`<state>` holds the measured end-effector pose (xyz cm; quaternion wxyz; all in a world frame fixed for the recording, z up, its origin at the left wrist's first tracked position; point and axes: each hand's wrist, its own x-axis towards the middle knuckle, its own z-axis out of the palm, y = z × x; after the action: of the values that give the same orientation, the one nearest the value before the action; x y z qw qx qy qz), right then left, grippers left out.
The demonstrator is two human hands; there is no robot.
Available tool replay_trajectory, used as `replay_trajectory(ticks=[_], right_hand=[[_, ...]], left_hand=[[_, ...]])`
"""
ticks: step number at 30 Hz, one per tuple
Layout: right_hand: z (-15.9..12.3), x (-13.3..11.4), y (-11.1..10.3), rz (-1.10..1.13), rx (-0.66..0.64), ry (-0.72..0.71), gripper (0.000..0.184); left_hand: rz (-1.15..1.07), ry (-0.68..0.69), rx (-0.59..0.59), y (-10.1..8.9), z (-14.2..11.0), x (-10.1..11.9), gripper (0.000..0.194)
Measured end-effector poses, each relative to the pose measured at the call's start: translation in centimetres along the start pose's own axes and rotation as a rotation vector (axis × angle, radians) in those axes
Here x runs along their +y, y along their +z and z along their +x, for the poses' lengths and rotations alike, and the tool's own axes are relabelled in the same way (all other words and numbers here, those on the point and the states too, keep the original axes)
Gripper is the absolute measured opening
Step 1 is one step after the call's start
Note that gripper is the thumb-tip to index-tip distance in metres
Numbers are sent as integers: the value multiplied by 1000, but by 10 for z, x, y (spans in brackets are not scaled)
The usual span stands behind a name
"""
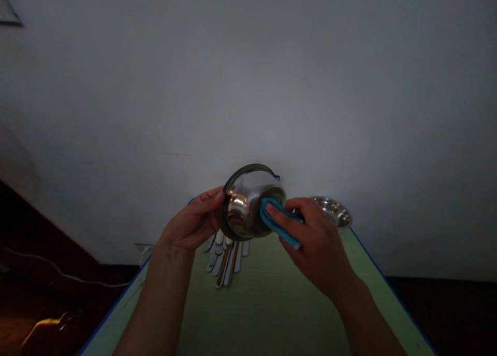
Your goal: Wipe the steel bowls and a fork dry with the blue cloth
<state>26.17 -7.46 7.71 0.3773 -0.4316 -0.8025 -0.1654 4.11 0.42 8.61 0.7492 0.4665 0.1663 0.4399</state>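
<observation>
I seem to be in a home, given the steel bowl [248,201], cutlery [223,267] and green table [264,307] against a pale wall [248,81].

The head view looks from above and behind the left hand [198,216] and right hand [312,234], facing forward and down along the forearms [166,288]. It stands fairly near both hands, taking in the table [256,309] beneath them and, mostly, the wall [248,81] beyond and above.

The bowl [241,204] hides the far ends of some cutlery [223,267].
</observation>
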Motion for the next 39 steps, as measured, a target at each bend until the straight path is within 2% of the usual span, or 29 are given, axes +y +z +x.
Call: replay_trajectory(ticks=[7,13,25,39], right_hand=[[0,1,1,-17,15,13,48],[-1,2,1,-27,20,23,50],[-2,3,2,-40,17,70,49],[-3,8,3,-74,-1,117,48]], left_hand=[[5,9,-27,0,0,-1,21],[10,-4,-3,-2,0,-1,24],[-10,9,3,0,-1,0,17],[-1,0,-10,-4,-1,0,23]])
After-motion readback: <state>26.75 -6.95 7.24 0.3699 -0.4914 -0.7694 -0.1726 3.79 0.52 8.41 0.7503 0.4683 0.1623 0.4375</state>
